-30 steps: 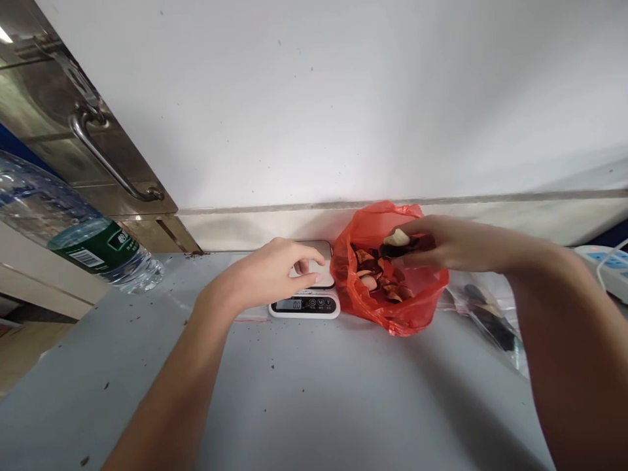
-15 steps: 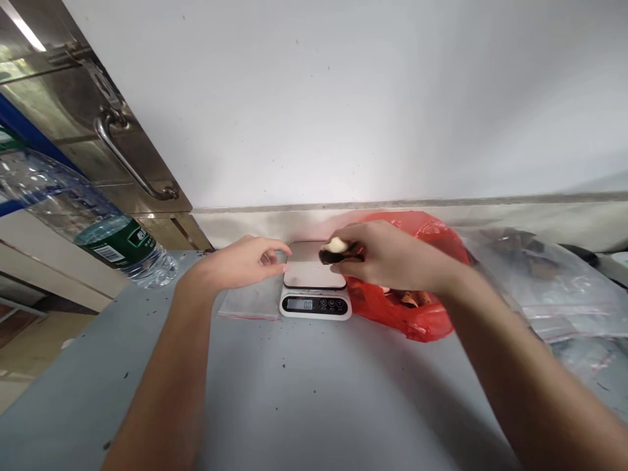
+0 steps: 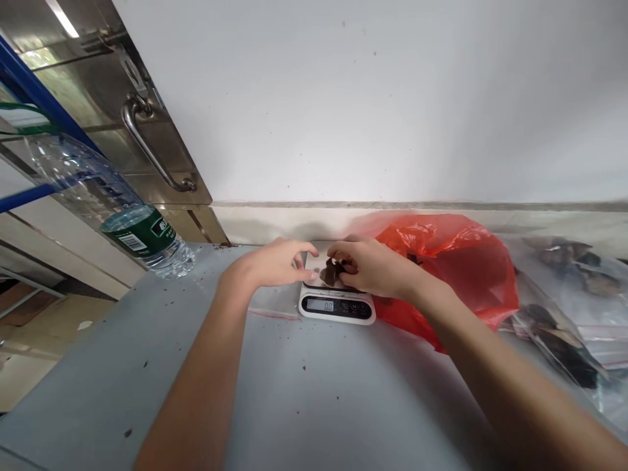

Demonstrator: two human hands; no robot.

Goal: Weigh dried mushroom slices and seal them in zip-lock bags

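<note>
A small white digital scale (image 3: pixel 338 313) stands on the grey table with its display reading 0.0. Right over its plate, my right hand (image 3: pixel 375 265) has its fingers curled round several dark brown, irregular pieces (image 3: pixel 330 272), whose kind I cannot make out. Whether these pieces rest on the plate is unclear. My left hand (image 3: pixel 279 265) is open at the plate's left edge, thumb and fingers apart with nothing between them. Under and beside the left hand lies a clear zip bag (image 3: pixel 275 304). A red plastic bag (image 3: pixel 466 275) sits just right of the scale, partly behind my right forearm.
A big water bottle (image 3: pixel 142 229) with a green label stands on the table's left. Clear bags (image 3: pixel 583 307) with dark pieces lie on the right. Behind the table (image 3: pixel 275 392) rises a white wall (image 3: pixel 343 118); a metal door handle (image 3: pixel 152 147) is at upper left.
My right hand has lowered the dark pieces towards the scale plate. My left hand has come closer over the plate's left side. The view has shifted left, and the display still reads 0.0.
</note>
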